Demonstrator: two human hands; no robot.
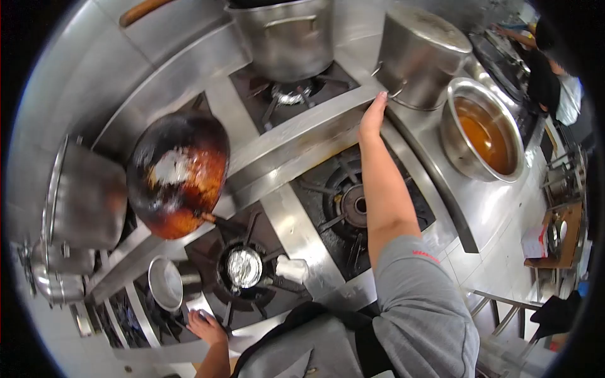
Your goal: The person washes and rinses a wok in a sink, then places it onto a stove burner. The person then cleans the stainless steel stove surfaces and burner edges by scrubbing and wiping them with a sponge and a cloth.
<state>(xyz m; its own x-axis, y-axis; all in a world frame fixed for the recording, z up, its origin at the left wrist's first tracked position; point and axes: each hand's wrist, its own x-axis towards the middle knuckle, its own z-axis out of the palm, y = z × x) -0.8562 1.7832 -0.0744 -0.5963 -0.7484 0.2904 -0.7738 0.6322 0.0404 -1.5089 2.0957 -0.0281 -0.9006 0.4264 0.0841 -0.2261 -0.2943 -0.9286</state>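
Note:
My right arm is stretched across the stove, and my right hand (373, 118) is at the raised metal ledge, close to the side handle of a big upturned pot (423, 53). It shows edge-on with its fingers extended; no held thing is visible. Low on the left, my left hand (206, 327) is closed at the stove's front edge, beside a small white piece (200, 305). A dark bit shows at its fingers, too small to name. Just beyond it a small saucepan (166, 283) sits tilted on a burner.
A blackened wok (178, 173) with a wooden-tipped handle leans on the ledge. A foil-covered burner (244, 267) has a crumpled white cloth (292, 269) beside it. A tall stockpot (287, 41) stands at the back. Brown liquid fills a steel bowl (482, 132). Another person is at far right.

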